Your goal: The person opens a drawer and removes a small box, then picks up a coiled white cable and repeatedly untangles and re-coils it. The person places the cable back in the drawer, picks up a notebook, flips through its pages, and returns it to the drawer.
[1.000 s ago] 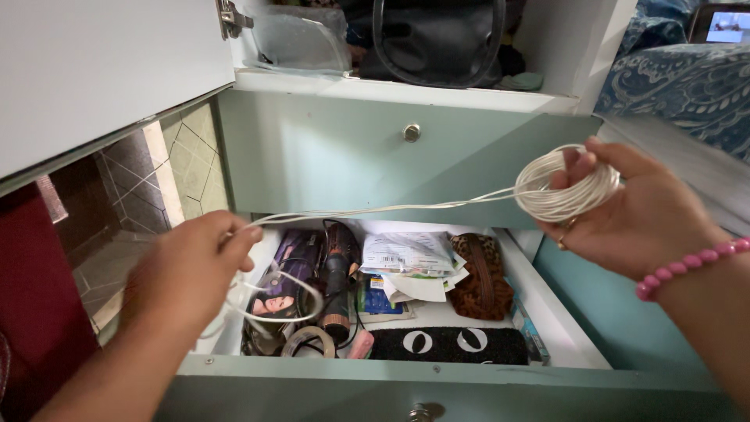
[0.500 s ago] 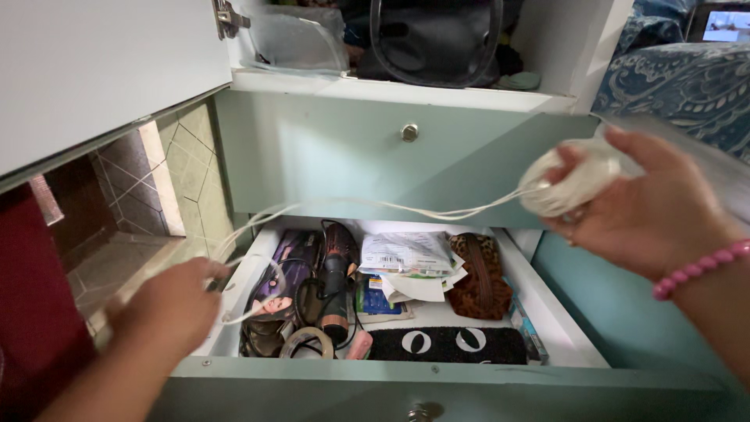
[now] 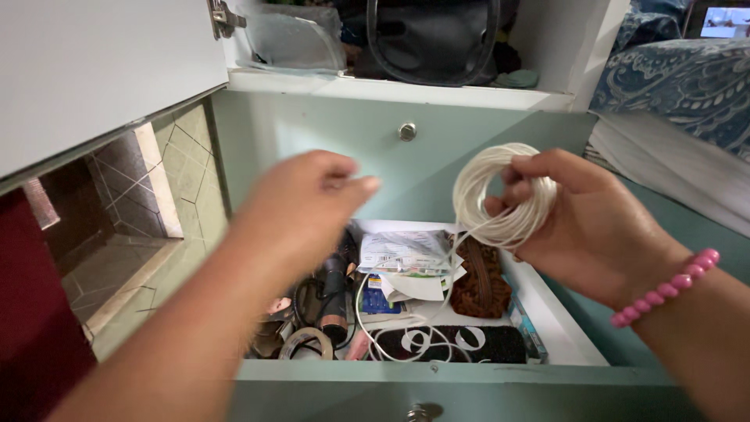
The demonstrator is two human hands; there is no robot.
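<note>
Leopard pouch (image 3: 478,281) (drawer (image 3: 437,373)) — tape roll (image 3: 309,341)

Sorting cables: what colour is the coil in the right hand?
White; the coil held by the right hand shows best in the head view.

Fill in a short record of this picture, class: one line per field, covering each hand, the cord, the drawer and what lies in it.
Right hand: grips a coil of white cord, wound in loops; pink bead bracelet on the wrist.
Left hand: raised over the drawer, blurred, fingers pinched; whether it holds the cord cannot be told.
Loose cord end: hangs from the coil into the drawer.
Drawer: open, pale green front.
Contents: paper packets, leopard-print pouch, tape roll, black mat.
</note>
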